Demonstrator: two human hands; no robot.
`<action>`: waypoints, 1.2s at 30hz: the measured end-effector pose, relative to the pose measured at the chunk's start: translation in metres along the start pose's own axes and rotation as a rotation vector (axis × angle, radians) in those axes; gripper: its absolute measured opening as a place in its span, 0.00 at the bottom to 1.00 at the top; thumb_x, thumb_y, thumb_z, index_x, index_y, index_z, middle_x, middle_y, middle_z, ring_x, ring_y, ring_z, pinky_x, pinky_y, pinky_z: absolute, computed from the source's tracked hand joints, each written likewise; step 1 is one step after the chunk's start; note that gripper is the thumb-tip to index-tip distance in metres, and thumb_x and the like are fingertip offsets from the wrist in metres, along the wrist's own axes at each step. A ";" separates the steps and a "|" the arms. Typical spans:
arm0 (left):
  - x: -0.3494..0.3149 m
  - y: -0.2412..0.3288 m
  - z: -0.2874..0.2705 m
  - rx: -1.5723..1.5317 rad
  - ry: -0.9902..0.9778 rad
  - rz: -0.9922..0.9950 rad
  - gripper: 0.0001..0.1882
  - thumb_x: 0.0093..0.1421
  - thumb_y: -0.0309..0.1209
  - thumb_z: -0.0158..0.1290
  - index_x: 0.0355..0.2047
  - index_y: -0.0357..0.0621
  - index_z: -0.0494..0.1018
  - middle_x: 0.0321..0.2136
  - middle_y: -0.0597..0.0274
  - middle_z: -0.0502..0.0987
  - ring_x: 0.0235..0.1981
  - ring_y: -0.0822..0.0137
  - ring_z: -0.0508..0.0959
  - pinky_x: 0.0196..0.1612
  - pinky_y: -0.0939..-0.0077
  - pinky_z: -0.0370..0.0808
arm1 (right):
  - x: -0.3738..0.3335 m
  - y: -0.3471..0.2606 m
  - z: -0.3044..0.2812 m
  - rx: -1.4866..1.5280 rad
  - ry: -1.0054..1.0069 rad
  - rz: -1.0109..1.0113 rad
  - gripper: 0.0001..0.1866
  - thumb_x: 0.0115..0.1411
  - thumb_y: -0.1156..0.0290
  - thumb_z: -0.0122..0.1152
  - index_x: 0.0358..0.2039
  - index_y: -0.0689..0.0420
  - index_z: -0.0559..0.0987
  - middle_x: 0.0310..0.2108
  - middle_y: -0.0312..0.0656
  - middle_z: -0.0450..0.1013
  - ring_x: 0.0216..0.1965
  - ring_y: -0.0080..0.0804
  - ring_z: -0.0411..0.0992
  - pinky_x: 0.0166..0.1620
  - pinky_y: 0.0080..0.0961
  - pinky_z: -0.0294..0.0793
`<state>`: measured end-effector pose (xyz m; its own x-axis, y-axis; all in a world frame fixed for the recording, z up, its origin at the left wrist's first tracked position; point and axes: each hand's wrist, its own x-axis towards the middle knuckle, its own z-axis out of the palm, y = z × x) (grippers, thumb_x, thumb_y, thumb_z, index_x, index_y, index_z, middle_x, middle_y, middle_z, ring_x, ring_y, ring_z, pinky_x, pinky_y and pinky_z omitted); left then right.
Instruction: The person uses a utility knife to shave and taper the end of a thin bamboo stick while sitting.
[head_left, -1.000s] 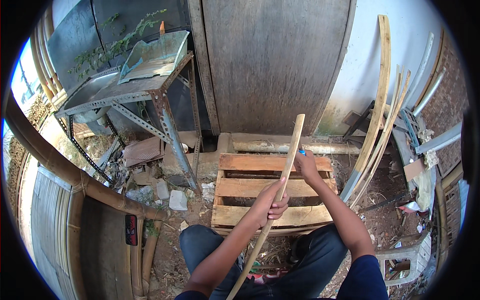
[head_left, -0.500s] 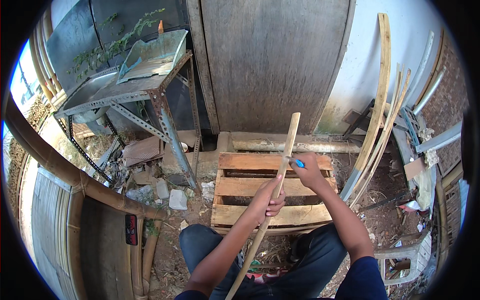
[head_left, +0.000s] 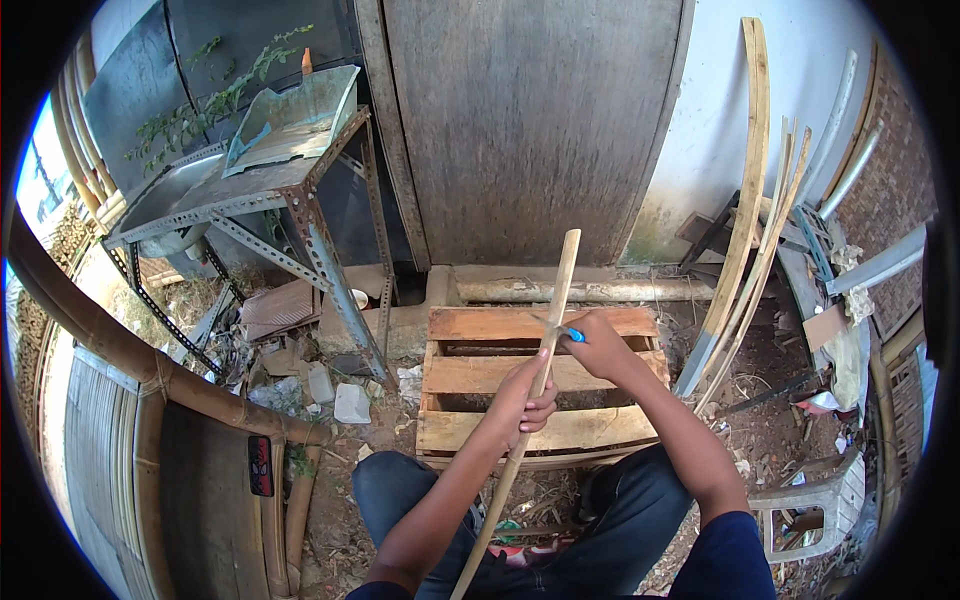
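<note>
One long wooden strip (head_left: 505,470) is held on a slant above one slatted pallet (head_left: 537,433), its upper end reaching past the pallet's far edge and its lower end running down between two trousered knees. It is gripped by one left hand (head_left: 522,400), whose fingers are clamped around it above the pallet's near half. One knife (head_left: 573,334) is held in the right hand (head_left: 597,345), the fingers being closed on its blue handle — its blade is laid across the strip, just above the left thumb, near the pallet's far edge. Three top slats can be counted on the pallet, with two dark gaps between them. To the left, one metal-framed counter (head_left: 255,190) is seen; one sink (head_left: 165,195) is set into its left end, and one broken blue-green tray (head_left: 290,125) is rested near its right rear corner. Beyond the pallet's far edge, one wooden door (head_left: 530,130) is seen. To the right, one wide bent length of wood (head_left: 738,230) is stood against the wall — beside it are a few thinner strips (head_left: 770,260), whose exact number cannot be told. One pale frame (head_left: 850,490) is seen on the ground at lower right.
</note>
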<state>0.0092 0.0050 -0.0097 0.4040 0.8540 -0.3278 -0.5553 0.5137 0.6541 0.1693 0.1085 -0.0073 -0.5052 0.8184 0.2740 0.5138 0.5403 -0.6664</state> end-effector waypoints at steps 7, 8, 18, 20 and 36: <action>-0.001 -0.010 0.010 -0.002 -0.031 0.002 0.22 0.66 0.51 0.36 0.25 0.47 0.59 0.09 0.75 0.49 0.05 0.83 0.46 0.05 0.87 0.43 | 0.011 0.024 -0.018 0.028 0.154 0.033 0.17 0.50 0.68 0.54 0.15 0.70 0.67 0.11 0.57 0.59 0.13 0.46 0.55 0.23 0.39 0.58; -0.002 -0.012 0.014 0.015 -0.033 -0.007 0.22 0.66 0.51 0.36 0.25 0.47 0.59 0.09 0.75 0.49 0.05 0.83 0.46 0.05 0.87 0.44 | 0.013 0.026 -0.030 0.014 0.219 0.058 0.17 0.51 0.69 0.54 0.15 0.70 0.67 0.11 0.55 0.57 0.14 0.40 0.53 0.22 0.38 0.57; 0.004 -0.005 -0.002 0.001 0.023 0.004 0.22 0.65 0.52 0.37 0.25 0.46 0.59 0.08 0.75 0.49 0.05 0.82 0.47 0.05 0.86 0.43 | -0.001 0.006 0.009 0.001 -0.071 -0.190 0.15 0.50 0.69 0.52 0.14 0.70 0.68 0.13 0.59 0.62 0.17 0.55 0.56 0.23 0.39 0.59; 0.001 -0.007 0.001 0.013 0.024 0.013 0.22 0.65 0.51 0.37 0.25 0.46 0.59 0.08 0.75 0.49 0.05 0.82 0.47 0.05 0.86 0.44 | 0.009 0.008 0.002 0.009 0.034 -0.122 0.15 0.49 0.70 0.52 0.14 0.69 0.67 0.12 0.57 0.61 0.15 0.51 0.56 0.22 0.38 0.58; 0.003 -0.009 0.005 0.030 -0.020 0.010 0.21 0.66 0.50 0.37 0.25 0.46 0.59 0.09 0.75 0.49 0.05 0.82 0.48 0.05 0.86 0.44 | 0.006 0.003 -0.007 0.054 0.098 -0.085 0.15 0.49 0.71 0.54 0.16 0.70 0.65 0.12 0.56 0.56 0.15 0.38 0.50 0.22 0.37 0.56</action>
<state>0.0185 0.0022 -0.0134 0.4131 0.8572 -0.3076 -0.5372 0.5021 0.6777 0.1725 0.1163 -0.0024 -0.4740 0.7869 0.3952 0.4327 0.5990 -0.6737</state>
